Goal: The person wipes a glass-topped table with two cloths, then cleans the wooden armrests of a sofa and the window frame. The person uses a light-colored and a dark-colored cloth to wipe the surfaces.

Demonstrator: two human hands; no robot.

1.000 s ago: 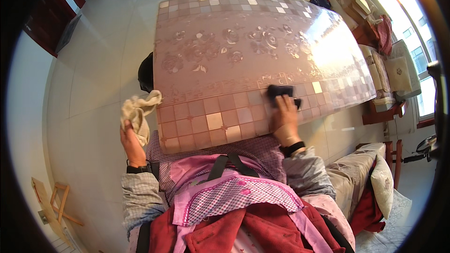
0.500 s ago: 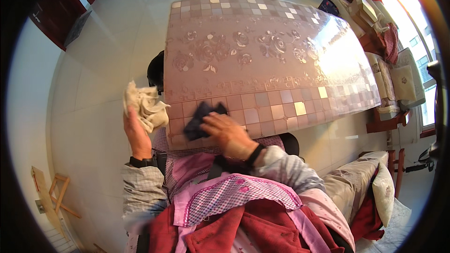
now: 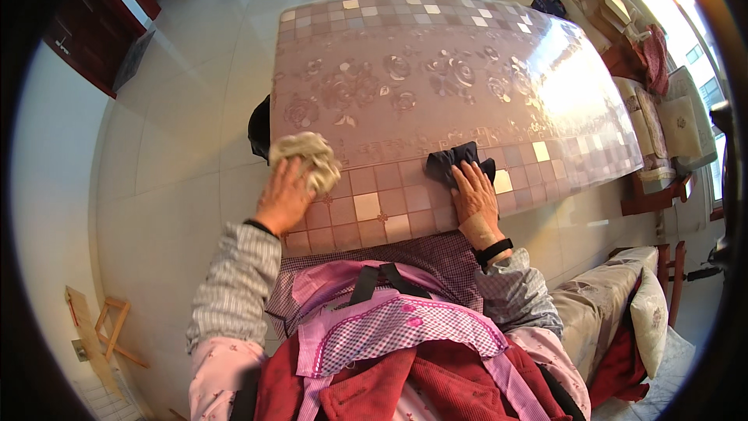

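Observation:
Over the near left edge of the table (image 3: 405, 125), my left hand (image 3: 287, 196) holds a crumpled cream cloth (image 3: 313, 154), its fingers pressed into the folds. My right hand (image 3: 475, 196) has hold of a dark, nearly black cloth (image 3: 450, 162) and presses it against the tabletop near the front edge, right of the middle. The cloth's folds bulge out beyond the fingertips. A glossy pinkish-brown cover with rose patterns and bands of squares lies over the table.
A black rounded object (image 3: 259, 131) shows beside the table's left edge. Wooden-framed seats with cushions (image 3: 687, 131) line the window side, and a covered seat (image 3: 604, 304) stands at the near right. A small wooden frame (image 3: 113, 327) leans at lower left.
My left hand has brought the cream cloth from beside the table rightward onto its left edge. My right hand has slid the dark cloth to the right across the tabletop.

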